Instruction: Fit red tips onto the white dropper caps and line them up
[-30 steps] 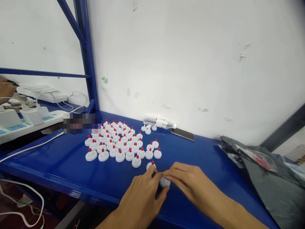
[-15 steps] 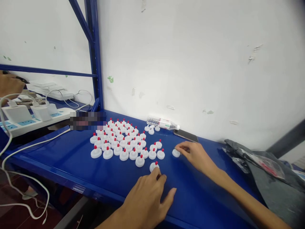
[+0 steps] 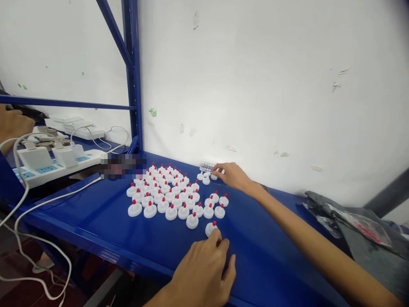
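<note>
Many white nozzle caps with red tips (image 3: 171, 213) stand upright in a cluster on the blue table (image 3: 105, 230). My left hand (image 3: 204, 266) rests at the front, thumb apart from the fingers; its fingertips are at a red-tipped cap (image 3: 210, 229) set apart from the cluster and partly cover it. My right hand (image 3: 234, 175) reaches to the back, thumb and index finger pinched at the top of a white cap without a red tip (image 3: 214, 176). Several similar untipped caps (image 3: 206, 181) stand just left of it. Behind them lies a clear plastic bottle (image 3: 206, 166), mostly hidden by my right hand.
A phone (image 3: 264, 187) lies mostly behind my right forearm. A grey plastic bag (image 3: 361, 238) is on the right. At left are a power strip (image 3: 92, 154) with chargers, hanging white cables (image 3: 24, 221), a blue rack post (image 3: 136, 76) and another person's hand (image 3: 15, 125).
My right hand has left a cap at the cluster's right side, which now shows a red tip, and moved back and left to the untipped caps. My left hand stays about where it was.
</note>
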`<state>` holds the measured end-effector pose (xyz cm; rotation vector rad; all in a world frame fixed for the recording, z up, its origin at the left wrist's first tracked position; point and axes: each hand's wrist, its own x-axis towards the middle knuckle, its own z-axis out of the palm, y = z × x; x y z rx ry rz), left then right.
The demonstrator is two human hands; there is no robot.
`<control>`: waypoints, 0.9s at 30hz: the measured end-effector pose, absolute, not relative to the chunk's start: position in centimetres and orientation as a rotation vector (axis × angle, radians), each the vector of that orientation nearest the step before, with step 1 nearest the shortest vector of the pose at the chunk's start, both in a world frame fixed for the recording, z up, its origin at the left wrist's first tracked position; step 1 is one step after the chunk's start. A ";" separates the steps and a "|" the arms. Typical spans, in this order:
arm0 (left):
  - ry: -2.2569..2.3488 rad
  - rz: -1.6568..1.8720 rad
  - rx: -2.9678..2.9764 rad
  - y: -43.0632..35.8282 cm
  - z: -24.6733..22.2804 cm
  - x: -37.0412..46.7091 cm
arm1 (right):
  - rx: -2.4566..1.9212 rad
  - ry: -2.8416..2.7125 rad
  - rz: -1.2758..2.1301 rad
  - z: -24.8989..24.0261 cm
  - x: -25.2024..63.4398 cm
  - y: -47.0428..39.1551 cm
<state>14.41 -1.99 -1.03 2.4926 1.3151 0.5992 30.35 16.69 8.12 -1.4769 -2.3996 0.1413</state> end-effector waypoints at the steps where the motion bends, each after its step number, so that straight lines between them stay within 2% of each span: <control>1: 1.310 0.594 2.500 -2.0 -1.0 14.4 | -1.496 -2.414 0.105 8.0 29.6 17.4; 9: 1.304 0.584 2.521 -1.8 -1.2 14.3 | -1.549 -2.470 0.041 7.6 28.1 18.9; 17: 1.333 0.623 2.481 -1.9 -1.0 14.4 | -1.571 -2.435 0.047 11.4 33.8 12.0; 21: 1.327 0.561 2.505 -2.0 -0.5 14.3 | -1.657 -2.506 0.113 9.9 35.6 9.4; 27: 1.166 0.580 2.602 -1.7 -0.9 14.1 | -1.728 -2.460 0.178 7.0 36.8 10.3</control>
